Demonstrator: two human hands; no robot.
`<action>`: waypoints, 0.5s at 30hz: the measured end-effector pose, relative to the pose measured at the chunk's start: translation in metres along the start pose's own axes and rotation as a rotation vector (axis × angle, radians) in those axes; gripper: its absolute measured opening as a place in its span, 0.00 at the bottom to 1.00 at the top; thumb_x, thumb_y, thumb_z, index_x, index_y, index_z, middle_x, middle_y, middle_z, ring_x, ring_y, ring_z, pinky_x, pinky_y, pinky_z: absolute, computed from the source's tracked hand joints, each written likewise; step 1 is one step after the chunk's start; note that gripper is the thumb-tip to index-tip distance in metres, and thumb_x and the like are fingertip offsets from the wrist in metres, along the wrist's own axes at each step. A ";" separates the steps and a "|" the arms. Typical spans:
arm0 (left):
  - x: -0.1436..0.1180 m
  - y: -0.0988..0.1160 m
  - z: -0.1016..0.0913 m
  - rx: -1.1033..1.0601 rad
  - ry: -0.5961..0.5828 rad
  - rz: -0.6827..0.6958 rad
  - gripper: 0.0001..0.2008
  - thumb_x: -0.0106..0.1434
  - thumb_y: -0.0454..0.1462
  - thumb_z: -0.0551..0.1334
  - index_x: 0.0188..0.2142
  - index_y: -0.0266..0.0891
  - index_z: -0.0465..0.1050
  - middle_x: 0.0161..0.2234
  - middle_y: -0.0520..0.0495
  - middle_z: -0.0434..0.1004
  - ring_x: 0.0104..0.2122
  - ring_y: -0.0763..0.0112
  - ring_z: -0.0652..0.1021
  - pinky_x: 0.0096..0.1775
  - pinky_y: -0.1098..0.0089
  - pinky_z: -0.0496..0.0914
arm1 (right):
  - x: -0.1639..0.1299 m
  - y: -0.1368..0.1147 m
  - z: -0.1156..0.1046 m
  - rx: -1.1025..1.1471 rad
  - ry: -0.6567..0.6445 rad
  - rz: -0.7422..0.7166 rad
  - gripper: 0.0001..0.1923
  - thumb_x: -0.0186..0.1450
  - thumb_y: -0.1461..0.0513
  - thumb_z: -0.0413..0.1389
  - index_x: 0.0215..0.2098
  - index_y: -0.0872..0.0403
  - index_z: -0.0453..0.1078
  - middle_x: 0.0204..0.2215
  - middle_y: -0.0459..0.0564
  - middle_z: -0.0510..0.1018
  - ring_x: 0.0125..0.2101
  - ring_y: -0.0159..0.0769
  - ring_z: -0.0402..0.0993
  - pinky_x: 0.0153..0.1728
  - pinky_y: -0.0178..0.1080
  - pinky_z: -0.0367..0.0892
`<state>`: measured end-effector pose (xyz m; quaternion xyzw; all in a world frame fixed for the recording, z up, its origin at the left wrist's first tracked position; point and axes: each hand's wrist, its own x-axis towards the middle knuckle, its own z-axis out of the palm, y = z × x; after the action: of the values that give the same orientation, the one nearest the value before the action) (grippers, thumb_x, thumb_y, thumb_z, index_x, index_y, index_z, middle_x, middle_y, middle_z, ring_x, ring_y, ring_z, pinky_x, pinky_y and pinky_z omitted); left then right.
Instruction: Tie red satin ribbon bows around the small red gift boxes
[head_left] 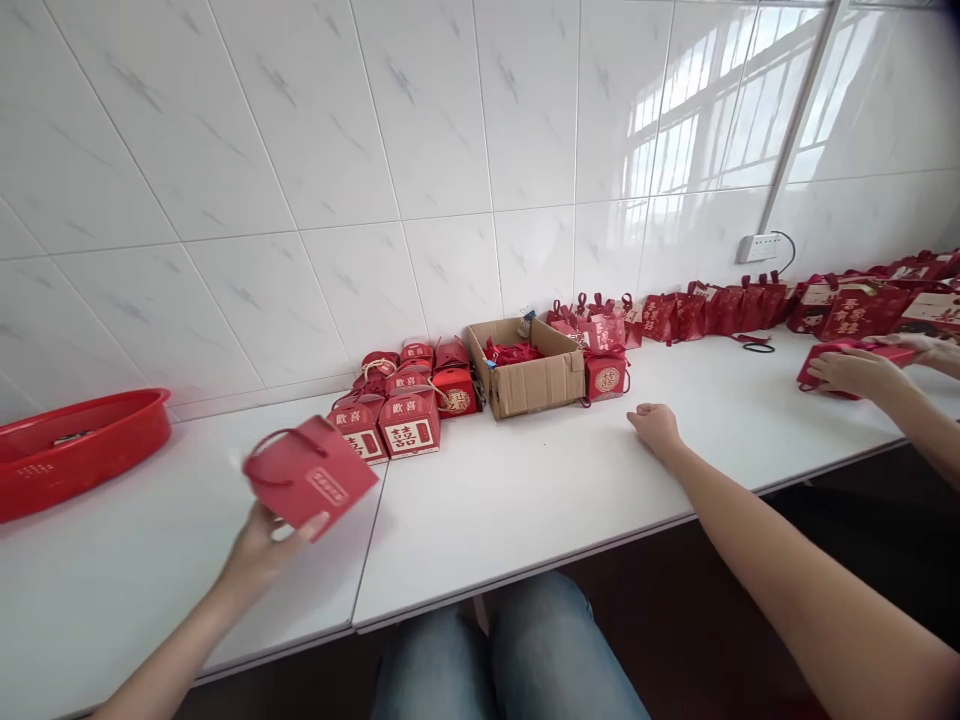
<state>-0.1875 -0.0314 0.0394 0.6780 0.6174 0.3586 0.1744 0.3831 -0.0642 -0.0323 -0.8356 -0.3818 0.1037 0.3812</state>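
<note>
Left hand raised, fingers gripping, right hand loosely curled, resting

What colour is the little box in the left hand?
Red. The box in the left hand has a red cord handle; the head view shows it.

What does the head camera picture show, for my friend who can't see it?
The left hand holds up a red gift box over a white table; the right hand rests closed on it. More red boxes and a cardboard box line the tiled wall.
</note>
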 end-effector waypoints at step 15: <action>0.046 0.099 0.171 -0.161 -0.474 0.443 0.46 0.42 0.47 0.72 0.58 0.41 0.57 0.53 0.37 0.67 0.54 0.48 0.68 0.54 0.52 0.64 | -0.012 -0.055 -0.008 0.166 0.204 -0.330 0.21 0.61 0.51 0.48 0.19 0.52 0.43 0.16 0.40 0.49 0.19 0.27 0.47 0.21 0.33 0.50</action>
<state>0.0024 0.0306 0.0028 0.8443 0.3671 0.2678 0.2840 0.3481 -0.0542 0.0117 -0.7337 -0.4629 -0.0140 0.4971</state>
